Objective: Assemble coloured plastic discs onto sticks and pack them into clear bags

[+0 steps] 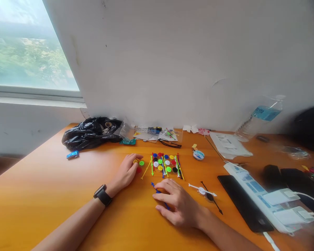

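Observation:
My left hand (pixel 127 170), with a black watch (pixel 103 194) on its wrist, rests on the table, fingers apart around small discs. A green disc (pixel 141 162) lies just beyond the fingertips, and a red disc (pixel 139 170) is partly hidden by the thumb. Spread, bent fingers of my right hand (pixel 176 201) sit over a blue arrow (pixel 154 187), whose middle is partly covered. Between and beyond both hands are rows of coloured discs (pixel 160 168) with yellow, green, blue and red arrows beside them. A white arrow spinner (pixel 202 190) touches or overlaps a black arrow spinner (pixel 210 197) right of my right hand.
A black plastic bag (pixel 92 134) and plastic packets (pixel 157 133) lie along the wall. On the right are a black phone-like slab (pixel 244 202), a white power strip (pixel 256 188) with chargers, and a clear bottle (pixel 260 120). A round tin-like item (pixel 198 155) lies behind the spinners.

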The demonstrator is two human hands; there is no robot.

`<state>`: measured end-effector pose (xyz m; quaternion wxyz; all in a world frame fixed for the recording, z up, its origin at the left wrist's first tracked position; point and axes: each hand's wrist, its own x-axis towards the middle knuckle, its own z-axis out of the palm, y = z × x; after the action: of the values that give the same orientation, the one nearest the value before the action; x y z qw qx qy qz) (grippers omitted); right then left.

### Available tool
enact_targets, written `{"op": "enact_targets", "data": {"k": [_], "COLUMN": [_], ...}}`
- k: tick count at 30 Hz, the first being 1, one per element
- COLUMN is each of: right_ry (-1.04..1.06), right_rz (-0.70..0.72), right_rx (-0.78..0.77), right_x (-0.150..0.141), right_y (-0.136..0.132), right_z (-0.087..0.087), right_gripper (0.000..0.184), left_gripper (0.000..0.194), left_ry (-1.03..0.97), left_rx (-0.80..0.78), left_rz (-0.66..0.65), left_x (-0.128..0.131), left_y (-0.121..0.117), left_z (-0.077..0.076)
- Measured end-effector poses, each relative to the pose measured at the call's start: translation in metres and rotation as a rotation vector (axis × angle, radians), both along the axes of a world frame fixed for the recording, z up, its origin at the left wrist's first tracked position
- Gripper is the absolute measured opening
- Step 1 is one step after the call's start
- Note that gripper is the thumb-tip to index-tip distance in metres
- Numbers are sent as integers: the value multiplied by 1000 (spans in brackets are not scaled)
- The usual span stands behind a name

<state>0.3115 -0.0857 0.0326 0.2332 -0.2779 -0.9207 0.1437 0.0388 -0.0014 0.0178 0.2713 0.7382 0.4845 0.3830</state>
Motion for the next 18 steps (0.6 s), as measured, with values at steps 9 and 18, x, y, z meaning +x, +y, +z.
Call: {"op": "enact_targets", "data": {"k": [9, 18], "right_ry": [-42, -268], "right_rz": [1, -115], "right_rx": [-58, -116], "right_x": [7, 13], "right_y": [-4, -11], "right_z": [12, 40], "right_gripper": [12, 21], "left_gripper": [17, 14], "left_ry": [120, 176], "left_rx": [98, 180], "left_rz": [-69, -98], "left_x": [5, 7], "left_y": [-5, -6], "left_z": [9, 7]}}
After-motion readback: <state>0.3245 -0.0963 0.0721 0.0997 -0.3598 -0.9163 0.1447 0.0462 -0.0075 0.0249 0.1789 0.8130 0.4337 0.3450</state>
